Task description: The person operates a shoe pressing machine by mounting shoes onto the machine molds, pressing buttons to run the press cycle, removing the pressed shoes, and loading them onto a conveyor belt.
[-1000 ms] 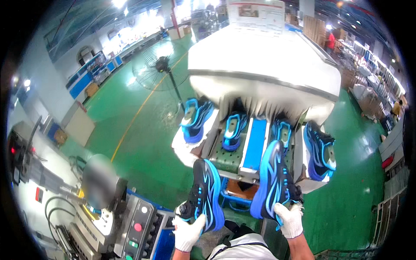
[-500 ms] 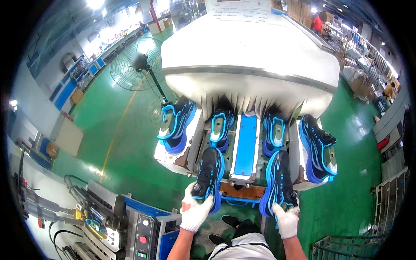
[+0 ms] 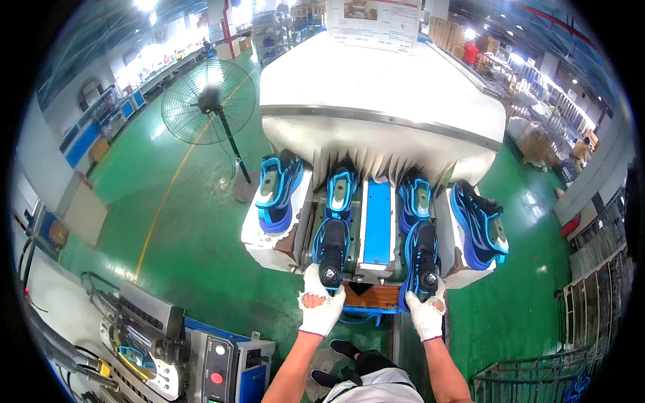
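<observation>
My left hand [image 3: 322,302], in a white glove, grips the near end of a black-and-blue sneaker [image 3: 330,245] over the left lane of a machine. My gloved right hand [image 3: 426,313] is closed on the near end of a matching sneaker [image 3: 422,255] over the right lane. Both have their toes pointing away from me. Just beyond them, another sneaker [image 3: 341,191] is on the left lane and one [image 3: 416,199] on the right, their fronts at the dark-edged curtain. Whether the held shoes touch these or rest on the lanes, I cannot tell.
A white-hooded machine [image 3: 383,74] stands ahead, a blue strip [image 3: 377,221] between its lanes. More sneakers sit on its left ledge [image 3: 269,195] and right ledge [image 3: 478,225]. A floor fan [image 3: 209,101] stands at far left, a control box [image 3: 218,373] at near left, metal racks [image 3: 531,379] at near right.
Both hands have pushed their sneakers farther from me, toward the shoes on the lanes. The left sneaker has turned more upright, its laced top facing up. The view has shifted slightly.
</observation>
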